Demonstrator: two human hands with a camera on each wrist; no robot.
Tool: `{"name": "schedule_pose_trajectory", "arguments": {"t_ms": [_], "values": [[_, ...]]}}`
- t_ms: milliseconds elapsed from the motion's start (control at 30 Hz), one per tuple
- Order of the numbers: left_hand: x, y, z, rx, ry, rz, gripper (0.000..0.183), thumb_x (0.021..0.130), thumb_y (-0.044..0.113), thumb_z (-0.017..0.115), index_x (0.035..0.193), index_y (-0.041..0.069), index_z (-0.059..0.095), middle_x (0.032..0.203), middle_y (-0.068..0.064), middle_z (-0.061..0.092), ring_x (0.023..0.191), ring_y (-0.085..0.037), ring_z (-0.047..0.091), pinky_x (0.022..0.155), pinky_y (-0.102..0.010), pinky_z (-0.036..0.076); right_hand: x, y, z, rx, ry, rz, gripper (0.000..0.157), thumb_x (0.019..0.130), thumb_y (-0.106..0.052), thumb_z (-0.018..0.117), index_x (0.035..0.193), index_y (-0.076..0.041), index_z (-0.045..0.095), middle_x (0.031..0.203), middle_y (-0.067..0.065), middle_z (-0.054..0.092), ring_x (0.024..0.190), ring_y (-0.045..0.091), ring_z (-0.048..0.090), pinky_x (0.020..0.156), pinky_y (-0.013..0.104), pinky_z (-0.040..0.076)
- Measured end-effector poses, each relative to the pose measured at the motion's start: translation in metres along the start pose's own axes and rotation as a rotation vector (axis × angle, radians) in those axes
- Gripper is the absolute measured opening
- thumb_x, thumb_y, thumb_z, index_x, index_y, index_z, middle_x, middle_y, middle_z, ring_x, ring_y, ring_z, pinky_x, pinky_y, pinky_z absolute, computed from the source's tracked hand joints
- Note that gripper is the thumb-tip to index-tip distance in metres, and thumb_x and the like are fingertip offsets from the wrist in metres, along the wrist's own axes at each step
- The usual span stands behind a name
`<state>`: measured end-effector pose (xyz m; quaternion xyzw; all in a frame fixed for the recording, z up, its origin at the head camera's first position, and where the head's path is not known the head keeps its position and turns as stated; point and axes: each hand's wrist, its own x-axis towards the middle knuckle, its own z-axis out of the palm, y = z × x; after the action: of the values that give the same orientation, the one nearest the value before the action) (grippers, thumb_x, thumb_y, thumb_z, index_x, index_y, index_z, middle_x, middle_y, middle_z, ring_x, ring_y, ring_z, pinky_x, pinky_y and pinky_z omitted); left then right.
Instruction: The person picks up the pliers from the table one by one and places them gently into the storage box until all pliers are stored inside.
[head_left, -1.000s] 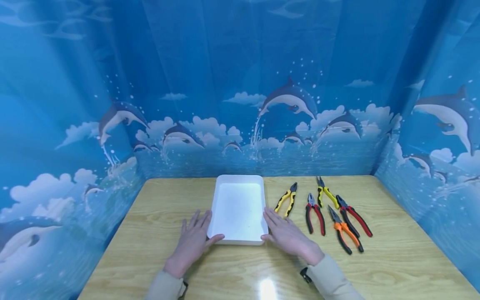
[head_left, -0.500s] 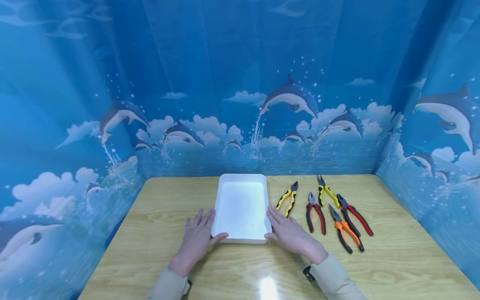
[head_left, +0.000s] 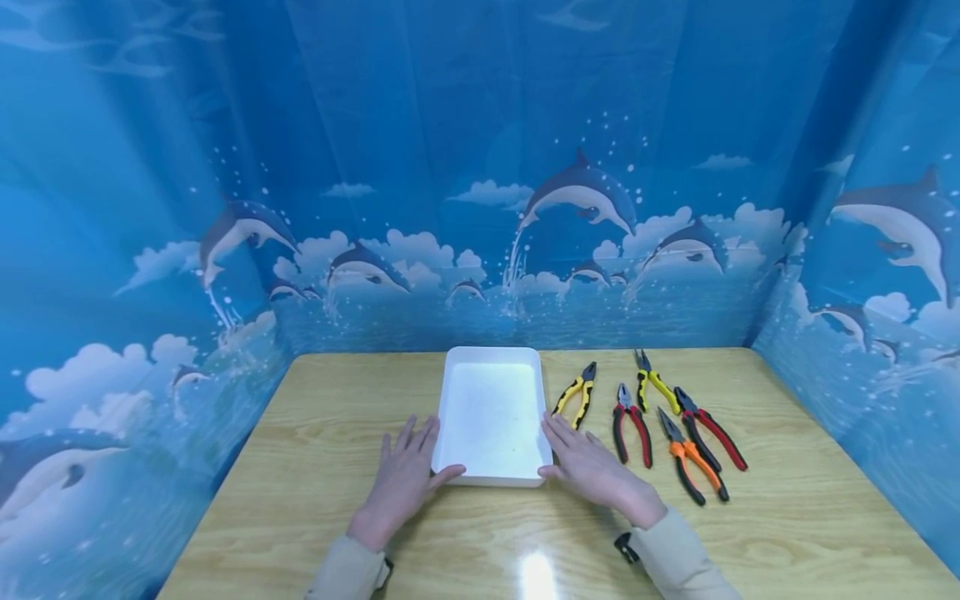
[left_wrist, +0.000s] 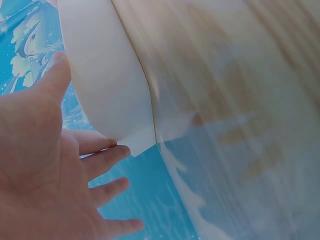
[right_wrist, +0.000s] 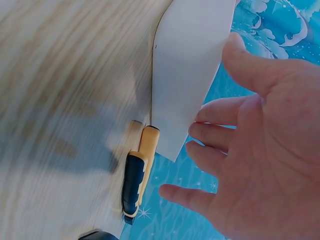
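The white tray [head_left: 491, 421] lies on the desk [head_left: 345, 392] almost straight ahead of you, right between your left hand [head_left: 405, 477] and your right hand [head_left: 590, 468], and that centred placing looks like what any shift of it would turn on. Its long axis runs away from you toward the blue backdrop [head_left: 408, 312], so your fingers point forward beside its two long sides while each thumb reaches in to a near corner. Neither hand is clearly the nearer one; both meet the tray at its lower half, leaving the far end free. Your grip is spread on both sides: fingers fairly straight, thumbs apart from them, nothing curled round or pinched. Mind the right side, though: the yellow-and-black pliers [head_left: 586, 395] lie just beyond your right fingertips, handle ends just beside the tray's wall, so room to slide it that way seems tight. The other pliers [head_left: 678, 451] sit farther right; on the left no tool lies beside the tray.
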<state>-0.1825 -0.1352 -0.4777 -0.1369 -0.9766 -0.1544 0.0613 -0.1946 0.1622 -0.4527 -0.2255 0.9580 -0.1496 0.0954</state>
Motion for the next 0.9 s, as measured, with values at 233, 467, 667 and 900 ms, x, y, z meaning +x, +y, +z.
{"name": "schedule_pose_trajectory", "arguments": {"t_ms": [233,467,667,900], "values": [[0.0,0.006,-0.001,0.009,0.011,0.014,0.085,0.094,0.056,0.062,0.151,-0.004,0.042,0.155,-0.021,0.044,0.146,-0.046,0.031,0.114,-0.074,0.023,-0.002,0.004,-0.002,0.012,-0.002,-0.003,0.075,0.103,-0.038,0.056,0.159,0.001,0.024,0.168,0.017,0.013,0.154,0.037,0.015,0.12,0.065,0.019],[0.0,0.009,0.001,0.002,0.015,0.019,0.085,0.094,0.055,0.063,0.151,-0.005,0.041,0.155,-0.021,0.044,0.146,-0.046,0.032,0.114,-0.074,0.023,-0.004,0.008,-0.002,0.006,-0.001,-0.005,0.076,0.103,-0.038,0.057,0.158,0.002,0.025,0.167,0.018,0.014,0.154,0.039,0.016,0.119,0.067,0.021],[0.001,0.009,0.004,-0.011,0.025,0.017,0.086,0.094,0.056,0.063,0.151,-0.004,0.041,0.155,-0.021,0.043,0.147,-0.046,0.031,0.114,-0.074,0.022,-0.005,0.01,-0.002,0.013,-0.005,0.002,0.076,0.103,-0.039,0.056,0.159,0.001,0.023,0.168,0.016,0.012,0.154,0.038,0.014,0.12,0.067,0.019],[0.001,0.013,0.005,0.01,0.034,0.039,0.086,0.093,0.056,0.063,0.15,-0.005,0.043,0.153,-0.021,0.047,0.145,-0.046,0.034,0.111,-0.075,0.027,-0.011,0.011,-0.005,0.03,0.001,-0.002,0.075,0.103,-0.036,0.058,0.158,0.003,0.025,0.167,0.019,0.014,0.153,0.039,0.016,0.118,0.069,0.02]]}}
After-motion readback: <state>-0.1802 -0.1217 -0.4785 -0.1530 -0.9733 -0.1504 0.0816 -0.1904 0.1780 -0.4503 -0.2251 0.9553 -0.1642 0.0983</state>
